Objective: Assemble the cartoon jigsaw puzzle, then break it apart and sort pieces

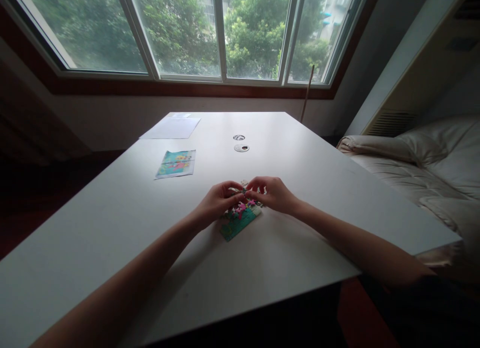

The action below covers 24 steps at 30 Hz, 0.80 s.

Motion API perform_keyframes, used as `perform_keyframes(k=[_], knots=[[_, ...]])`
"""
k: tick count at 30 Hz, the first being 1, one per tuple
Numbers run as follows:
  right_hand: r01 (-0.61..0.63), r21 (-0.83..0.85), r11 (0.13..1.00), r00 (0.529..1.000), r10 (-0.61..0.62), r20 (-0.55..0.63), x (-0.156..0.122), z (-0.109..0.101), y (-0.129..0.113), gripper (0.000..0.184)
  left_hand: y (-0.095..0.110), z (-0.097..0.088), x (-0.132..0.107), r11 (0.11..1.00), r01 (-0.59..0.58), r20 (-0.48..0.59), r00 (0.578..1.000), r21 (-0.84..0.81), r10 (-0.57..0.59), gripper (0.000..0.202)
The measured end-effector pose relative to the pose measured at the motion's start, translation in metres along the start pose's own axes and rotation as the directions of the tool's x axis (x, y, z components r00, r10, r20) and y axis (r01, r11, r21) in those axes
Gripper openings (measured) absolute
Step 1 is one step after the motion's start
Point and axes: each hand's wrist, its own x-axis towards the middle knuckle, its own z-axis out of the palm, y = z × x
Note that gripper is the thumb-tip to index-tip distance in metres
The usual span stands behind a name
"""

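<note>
On the near half of the white tabletop [300,248] a partly assembled jigsaw puzzle [240,222] lies flat, with a teal strip along its near edge and pink shapes above that. It sits straight ahead of the person, probably so that both forearms can come in from either side and meet over it without stretching. The left hand [217,204] is curled, its fingers bent in and the tips drawn together at the puzzle's far edge. The right hand [272,193] mirrors it from the other side, knuckles up and fingers likewise closed down. Between the two sets of fingertips sits a small puzzle piece [244,190], pinched from both sides. It is too small to tell whether it is lifted clear or pressed down against its neighbours. A few pale loose pieces show just beyond the right hand's fingers. Further off to the left, well apart from the hands, a colourful printed picture [176,163] lies face up, apparently set where a glance can reach it without it getting in the way. Beyond that are a round cable-hole cover [241,148] and a blank sheet of paper [171,128] near the far edge. A pale cushioned sofa [431,163] stands to the right of the tabletop, and a wide window [221,33] faces green trees.
</note>
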Motion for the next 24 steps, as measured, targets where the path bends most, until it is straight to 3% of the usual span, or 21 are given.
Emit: perform_keyframes(k=[7, 13, 15, 18, 21, 24], knots=[[0.032, 0.187, 0.982, 0.999, -0.037, 0.024, 0.001, -0.001, 0.004, 0.023, -0.001, -0.005, 0.001, 0.991, 0.031, 0.052, 0.998, -0.131, -0.024, 0.028], [0.067, 0.153, 0.986, 0.996, -0.056, -0.075, 0.002, -0.006, 0.005, 0.025, -0.001, -0.012, 0.003, 0.976, 0.055, -0.005, 0.998, -0.209, -0.058, 0.027], [0.083, 0.044, 0.996, 0.993, -0.079, -0.083, 0.002, -0.009, 0.009, 0.022, -0.003, -0.016, 0.005, 0.994, 0.01, -0.056, 0.998, -0.107, -0.016, 0.026], [0.096, -0.162, 0.982, 0.994, -0.103, -0.035, 0.003, -0.014, 0.017, 0.014, -0.007, -0.021, 0.008, 0.965, -0.082, -0.117, 0.987, 0.249, 0.114, 0.023], [0.114, -0.242, 0.963, 0.993, -0.108, 0.037, 0.002, -0.018, 0.02, 0.014, -0.006, -0.024, 0.007, 0.759, -0.165, -0.077, 0.959, 0.63, 0.273, 0.021], [0.24, -0.146, 0.96, 0.953, -0.205, 0.222, 0.0, -0.021, 0.016, 0.019, 0.001, -0.025, 0.003, 0.565, -0.303, 0.096, 0.926, 0.768, 0.365, 0.022]])
